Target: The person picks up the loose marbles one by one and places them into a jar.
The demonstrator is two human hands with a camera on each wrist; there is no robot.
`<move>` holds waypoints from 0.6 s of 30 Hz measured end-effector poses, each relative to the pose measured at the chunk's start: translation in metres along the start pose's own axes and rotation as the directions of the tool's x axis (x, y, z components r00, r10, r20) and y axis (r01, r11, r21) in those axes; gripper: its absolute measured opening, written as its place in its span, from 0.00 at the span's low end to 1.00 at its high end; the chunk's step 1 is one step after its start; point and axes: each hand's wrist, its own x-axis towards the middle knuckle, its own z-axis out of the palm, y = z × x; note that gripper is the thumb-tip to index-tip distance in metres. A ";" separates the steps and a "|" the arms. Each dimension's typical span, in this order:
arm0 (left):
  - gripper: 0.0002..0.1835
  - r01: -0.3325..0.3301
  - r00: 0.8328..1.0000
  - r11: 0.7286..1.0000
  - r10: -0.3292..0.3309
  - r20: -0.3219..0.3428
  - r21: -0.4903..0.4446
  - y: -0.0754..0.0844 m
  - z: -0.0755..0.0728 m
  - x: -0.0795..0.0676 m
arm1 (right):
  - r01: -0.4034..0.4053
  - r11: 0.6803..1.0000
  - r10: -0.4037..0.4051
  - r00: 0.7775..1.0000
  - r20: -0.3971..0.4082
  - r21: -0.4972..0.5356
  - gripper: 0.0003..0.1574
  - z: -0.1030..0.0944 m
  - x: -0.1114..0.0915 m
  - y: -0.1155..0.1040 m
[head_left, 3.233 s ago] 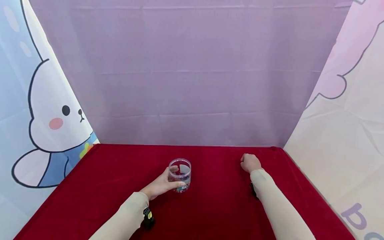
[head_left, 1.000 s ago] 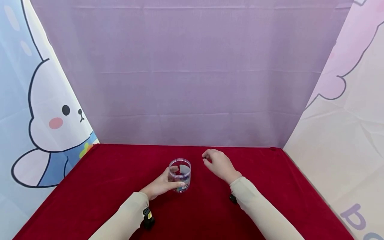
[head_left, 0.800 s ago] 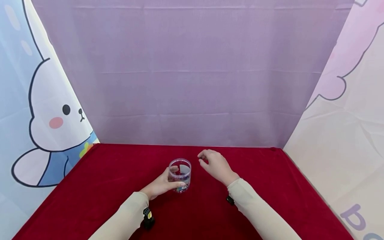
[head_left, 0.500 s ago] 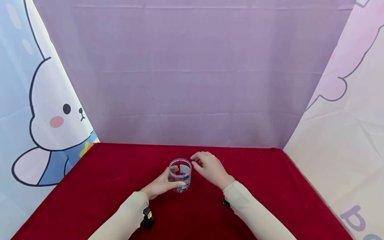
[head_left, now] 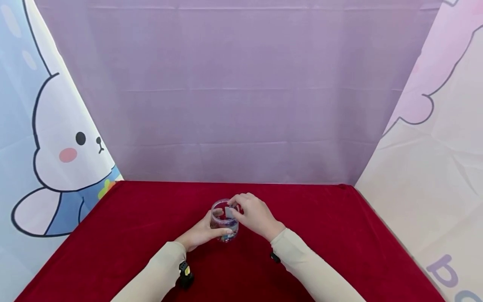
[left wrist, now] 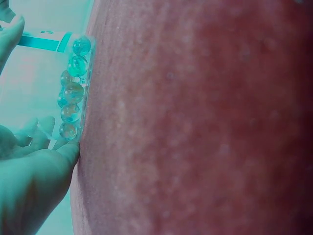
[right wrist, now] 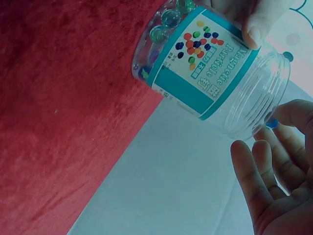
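A clear round jar stands upright and lidless on the red cloth. My left hand grips its side, thumb in front and fingers behind. Through the wall, several clear and coloured marbles show at the bottom in the left wrist view. A teal and white label wraps the jar. My right hand is at the jar's right rim, with its fingertips over the mouth. In the right wrist view it pinches a small blue marble at the rim, mostly hidden by the fingers.
Red cloth covers the table. A purple curtain hangs behind its back edge. Printed cloth panels stand on both sides, the left one with a white cartoon animal. Each wrist wears a black device.
My right hand has come left across the table from the far right, first curled, then with fingertips pinched, up to the jar's mouth. My left hand and the jar have stayed in place.
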 end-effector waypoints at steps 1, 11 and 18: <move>0.49 0.000 1.000 1.000 0.000 0.000 -0.002 0.000 0.000 0.000 | -0.003 1.000 0.003 1.000 0.004 -0.003 0.12 0.001 0.000 -0.001; 0.48 -0.006 1.000 1.000 0.006 0.003 0.003 0.000 -0.001 -0.001 | -0.010 1.000 0.010 1.000 0.005 -0.028 0.15 0.001 -0.003 0.000; 0.48 -0.006 1.000 1.000 0.006 0.002 0.000 -0.001 -0.001 0.000 | -0.003 1.000 0.003 1.000 -0.008 -0.017 0.14 -0.001 -0.006 0.002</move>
